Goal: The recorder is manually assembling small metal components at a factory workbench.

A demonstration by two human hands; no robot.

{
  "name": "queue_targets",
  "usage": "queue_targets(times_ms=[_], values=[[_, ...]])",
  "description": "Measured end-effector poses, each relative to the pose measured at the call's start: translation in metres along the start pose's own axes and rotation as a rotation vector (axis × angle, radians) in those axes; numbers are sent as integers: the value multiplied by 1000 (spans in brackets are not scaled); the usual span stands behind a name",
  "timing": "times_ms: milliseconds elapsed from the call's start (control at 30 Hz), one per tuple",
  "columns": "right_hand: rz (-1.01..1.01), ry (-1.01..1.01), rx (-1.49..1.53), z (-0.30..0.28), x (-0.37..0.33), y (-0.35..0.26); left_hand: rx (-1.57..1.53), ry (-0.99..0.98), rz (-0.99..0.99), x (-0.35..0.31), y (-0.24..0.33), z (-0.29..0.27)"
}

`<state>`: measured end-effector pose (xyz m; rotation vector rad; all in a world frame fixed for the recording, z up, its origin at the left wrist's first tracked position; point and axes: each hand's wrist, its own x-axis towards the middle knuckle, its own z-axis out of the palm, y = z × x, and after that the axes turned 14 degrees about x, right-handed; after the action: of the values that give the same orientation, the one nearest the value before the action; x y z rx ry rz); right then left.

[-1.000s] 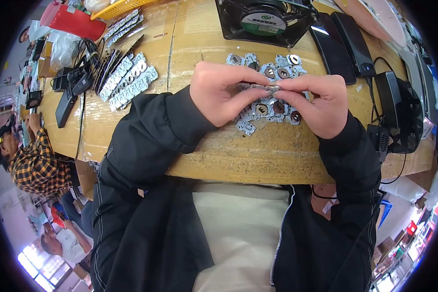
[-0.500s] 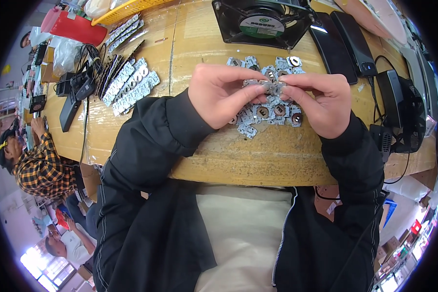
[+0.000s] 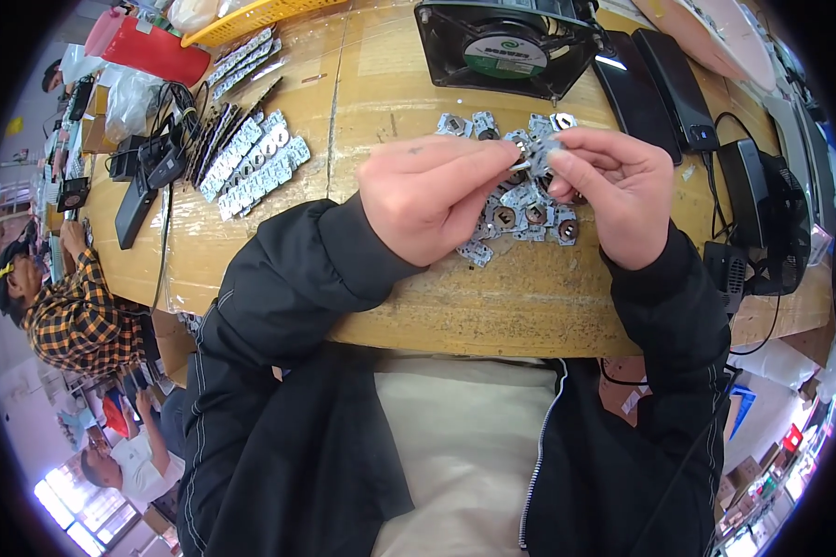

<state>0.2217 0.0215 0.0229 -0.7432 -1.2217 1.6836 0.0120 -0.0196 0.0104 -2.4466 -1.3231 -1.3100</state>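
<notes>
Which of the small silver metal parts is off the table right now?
The silver part pinched between left hand and right hand; the other parts lie loose on the table.

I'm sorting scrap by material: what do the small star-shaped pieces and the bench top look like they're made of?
The small star-shaped pieces look like thin metal, probably aluminium: silver-grey, matte, with dark round centres. The bench top looks like wood or plywood, tan and worn, with a chipped front edge and a glossy film over parts of it.
</notes>
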Motion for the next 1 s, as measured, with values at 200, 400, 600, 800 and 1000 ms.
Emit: queue_targets(times_ms=[200, 400, 600, 800, 1000], values=[[100, -74, 16, -10, 4, 1, -5, -48, -35, 4, 4, -2], [144, -56, 7, -10, 5, 0, -35, -39, -125, 4, 2, 0], [115, -39, 35, -9, 4, 2, -28, -47, 19, 4, -2, 3], [63, 17, -14, -15, 8, -2, -47, -94, -42, 5, 1, -3], [-60, -173, -227, -9, 3, -6, -201, -161, -224, 3, -6, -9]])
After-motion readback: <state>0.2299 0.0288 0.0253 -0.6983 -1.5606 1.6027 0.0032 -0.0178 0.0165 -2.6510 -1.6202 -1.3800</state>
